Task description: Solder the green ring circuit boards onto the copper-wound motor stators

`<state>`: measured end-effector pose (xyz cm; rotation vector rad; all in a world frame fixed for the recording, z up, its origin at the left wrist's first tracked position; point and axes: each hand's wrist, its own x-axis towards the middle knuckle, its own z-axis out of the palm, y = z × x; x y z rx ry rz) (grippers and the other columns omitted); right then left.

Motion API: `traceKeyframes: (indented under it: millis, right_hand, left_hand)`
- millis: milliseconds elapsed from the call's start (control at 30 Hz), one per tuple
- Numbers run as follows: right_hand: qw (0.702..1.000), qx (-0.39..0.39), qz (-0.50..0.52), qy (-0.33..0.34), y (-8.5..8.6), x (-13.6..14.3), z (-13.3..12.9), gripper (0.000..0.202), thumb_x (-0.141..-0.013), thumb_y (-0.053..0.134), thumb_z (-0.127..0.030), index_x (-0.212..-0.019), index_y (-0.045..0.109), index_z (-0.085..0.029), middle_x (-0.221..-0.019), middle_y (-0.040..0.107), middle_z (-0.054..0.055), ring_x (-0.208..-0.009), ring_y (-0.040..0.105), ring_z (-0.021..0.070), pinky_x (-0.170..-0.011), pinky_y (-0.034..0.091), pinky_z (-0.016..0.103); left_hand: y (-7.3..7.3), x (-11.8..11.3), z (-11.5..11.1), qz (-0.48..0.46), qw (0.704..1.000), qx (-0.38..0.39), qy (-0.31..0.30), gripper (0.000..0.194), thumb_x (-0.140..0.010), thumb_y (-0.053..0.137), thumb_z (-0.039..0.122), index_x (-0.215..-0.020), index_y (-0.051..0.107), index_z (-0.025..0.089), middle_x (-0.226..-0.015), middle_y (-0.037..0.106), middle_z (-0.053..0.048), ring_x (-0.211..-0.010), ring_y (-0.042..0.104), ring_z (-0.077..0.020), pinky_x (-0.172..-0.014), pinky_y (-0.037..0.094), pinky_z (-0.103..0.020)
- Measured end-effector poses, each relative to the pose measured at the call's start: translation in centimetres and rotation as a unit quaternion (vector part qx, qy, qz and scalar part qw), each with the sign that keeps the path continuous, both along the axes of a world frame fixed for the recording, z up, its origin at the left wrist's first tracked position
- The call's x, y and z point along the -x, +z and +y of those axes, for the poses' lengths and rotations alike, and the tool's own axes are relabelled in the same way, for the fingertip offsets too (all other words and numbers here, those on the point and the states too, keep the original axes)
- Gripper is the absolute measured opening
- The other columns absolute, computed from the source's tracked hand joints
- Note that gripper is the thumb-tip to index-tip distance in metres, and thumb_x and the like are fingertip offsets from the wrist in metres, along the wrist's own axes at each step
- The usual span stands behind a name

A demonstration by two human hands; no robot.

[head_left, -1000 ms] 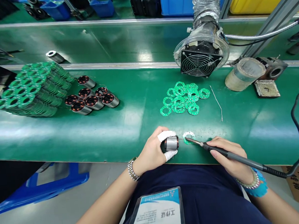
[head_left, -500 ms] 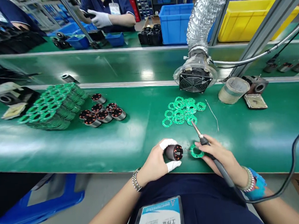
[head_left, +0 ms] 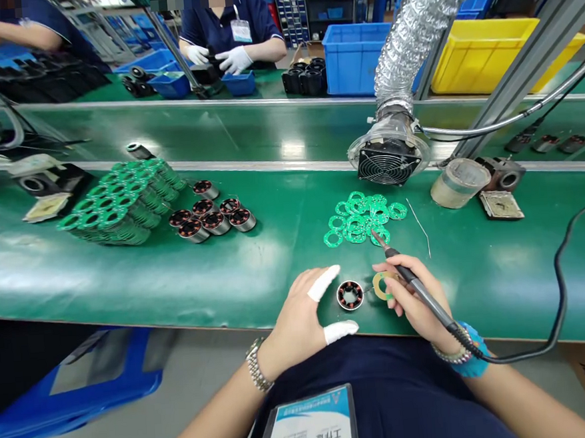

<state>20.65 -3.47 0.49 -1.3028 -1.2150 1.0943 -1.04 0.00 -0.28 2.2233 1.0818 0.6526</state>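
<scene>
A motor stator (head_left: 350, 295) with copper windings stands upright on the green bench near its front edge. My left hand (head_left: 309, 311), with white covers on thumb and forefinger, is spread open just left of the stator, apart from it. My right hand (head_left: 421, 297) grips a soldering iron (head_left: 420, 290) that points up and left, its tip over the loose green circuit boards (head_left: 356, 224). The same hand pinches a ring-shaped circuit board (head_left: 379, 286), its tan side showing, right of the stator. Thin wires seem to run between stator and board.
Several stators (head_left: 213, 221) stand at left beside stacked green ring boards (head_left: 125, 197). A fan (head_left: 389, 164) on a silver duct hangs behind the loose boards. A bent wire (head_left: 418, 227), a tub (head_left: 459, 182) and a sponge holder (head_left: 502, 205) lie right. Across the bench, a gloved co-worker (head_left: 233, 43) handles dark parts.
My left hand has let go of the stator, which has gone from lying on its side to standing upright. The ring board has turned from its green face to its tan side.
</scene>
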Motion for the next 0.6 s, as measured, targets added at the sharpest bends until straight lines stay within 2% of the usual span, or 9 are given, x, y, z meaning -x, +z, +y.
traceKeyframes:
  millis: [100, 167, 233, 333, 400, 500, 600]
  right_hand:
    - [0.997, 0.009, 0.070, 0.035, 0.4, -0.1, 0.0, 0.034, -0.080, 0.059, -0.024, -0.111, 0.043, -0.024, -0.111, 0.060, 0.008, -0.051, 0.058, 0.0058, -0.039, 0.050, 0.017]
    - [0.992, 0.005, 0.102, 0.081, 0.5, -0.2, 0.0, 0.040, -0.077, 0.063, -0.022, -0.111, 0.042, -0.026, -0.116, 0.058, 0.009, -0.054, 0.060, 0.0069, -0.044, 0.054, 0.021]
    - [0.987, -0.005, 0.109, 0.119, 0.3, -0.3, 0.0, 0.042, -0.075, 0.066, -0.020, -0.110, 0.043, -0.026, -0.119, 0.056, 0.009, -0.061, 0.061, 0.0088, -0.050, 0.056, 0.024]
    - [0.988, -0.046, 0.082, 0.124, -0.1, -0.3, 0.3, 0.039, -0.075, 0.067, -0.021, -0.108, 0.047, -0.026, -0.117, 0.057, 0.008, -0.087, 0.063, 0.0154, -0.071, 0.057, 0.031]
    - [0.986, -0.061, 0.085, 0.130, -0.4, -0.2, 0.5, 0.038, -0.077, 0.066, -0.022, -0.109, 0.046, -0.026, -0.116, 0.058, 0.008, -0.099, 0.060, 0.0181, -0.080, 0.054, 0.034]
    - [0.980, -0.051, 0.113, 0.159, -0.3, 0.0, 1.0, 0.039, -0.080, 0.063, -0.025, -0.113, 0.041, -0.029, -0.119, 0.055, 0.008, -0.096, 0.061, 0.0182, -0.069, 0.056, 0.031]
    - [0.985, -0.051, 0.047, 0.161, 0.3, -0.2, 1.6, 0.040, -0.078, 0.065, -0.027, -0.111, 0.043, -0.027, -0.113, 0.057, 0.007, -0.086, 0.061, 0.0162, -0.066, 0.054, 0.029]
  left_hand:
    - [-0.4, -1.2, 0.1, 0.013, 0.999, -0.050, 0.015, 0.058, -0.071, 0.067, 0.044, -0.119, 0.048, 0.018, -0.106, 0.060, -0.012, -0.100, 0.054, -0.0280, -0.087, 0.043, -0.050]
    - [-0.8, -1.6, 0.2, 0.011, 0.998, -0.053, 0.022, 0.051, -0.071, 0.067, 0.044, -0.111, 0.053, 0.018, -0.098, 0.062, -0.010, -0.094, 0.055, -0.0261, -0.083, 0.046, -0.047]
    - [-0.9, -1.7, 0.2, 0.014, 0.997, -0.076, 0.025, 0.047, -0.071, 0.067, 0.045, -0.107, 0.056, 0.018, -0.105, 0.061, -0.011, -0.099, 0.053, -0.0271, -0.085, 0.045, -0.047]
    - [-0.6, -1.6, 0.0, 0.039, 0.990, -0.129, 0.033, 0.047, -0.070, 0.066, 0.049, -0.106, 0.058, 0.019, -0.118, 0.056, -0.013, -0.110, 0.047, -0.0312, -0.094, 0.036, -0.052]
    - [-0.4, -1.6, -0.1, 0.053, 0.989, -0.137, 0.029, 0.048, -0.070, 0.066, 0.049, -0.107, 0.058, 0.020, -0.114, 0.060, -0.010, -0.111, 0.046, -0.0315, -0.097, 0.032, -0.054]
    - [-0.5, -1.8, -0.1, 0.051, 0.991, -0.122, 0.027, 0.045, -0.071, 0.067, 0.045, -0.107, 0.057, 0.019, -0.101, 0.065, -0.008, -0.107, 0.048, -0.0297, -0.098, 0.031, -0.053]
    - [-0.7, -1.9, 0.0, 0.033, 0.994, -0.104, 0.027, 0.044, -0.069, 0.068, 0.045, -0.103, 0.059, 0.018, -0.098, 0.064, -0.009, -0.102, 0.050, -0.0281, -0.095, 0.036, -0.051]
